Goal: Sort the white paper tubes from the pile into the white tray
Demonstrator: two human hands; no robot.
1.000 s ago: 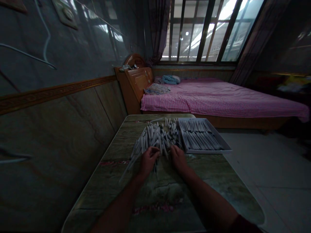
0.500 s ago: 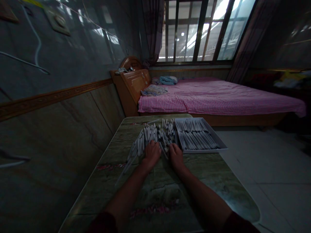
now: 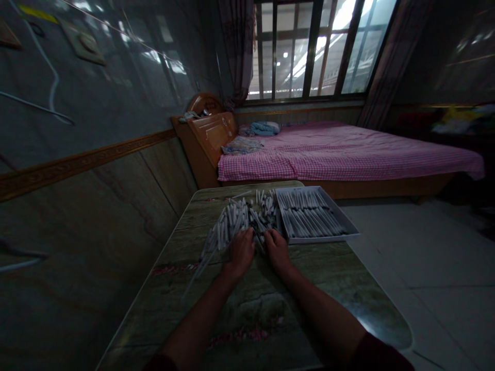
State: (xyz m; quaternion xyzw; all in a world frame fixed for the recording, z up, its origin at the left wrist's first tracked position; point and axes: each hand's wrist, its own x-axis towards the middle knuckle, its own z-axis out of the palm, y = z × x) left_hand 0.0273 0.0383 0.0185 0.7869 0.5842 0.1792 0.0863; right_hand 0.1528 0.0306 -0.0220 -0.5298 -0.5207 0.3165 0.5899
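A loose pile of slim white pens (image 3: 232,219), some with dark ends, lies on the table in front of my hands. My left hand (image 3: 243,250) is closed at the near edge of the pile, its fingertips hidden. Close to its right, my right hand (image 3: 277,251) is also closed, fingers curled beside the pens that lie between both hands. What either hand grips is too dark and small to make out. Just beyond my right hand stands a shallow white box (image 3: 325,239), where many similar pens lie side by side in rows.
The table (image 3: 247,304) has a green, wood-like top with rounded corners. Behind it is a bed (image 3: 328,154) with a pink checked sheet and a wooden headboard (image 3: 216,134). A marble-patterned wall (image 3: 127,190) runs along the left, with tiled floor (image 3: 402,247) on the right.
Both hands have drawn slightly closer to me from the pile, still close together and closed. The whole view has shifted a little.
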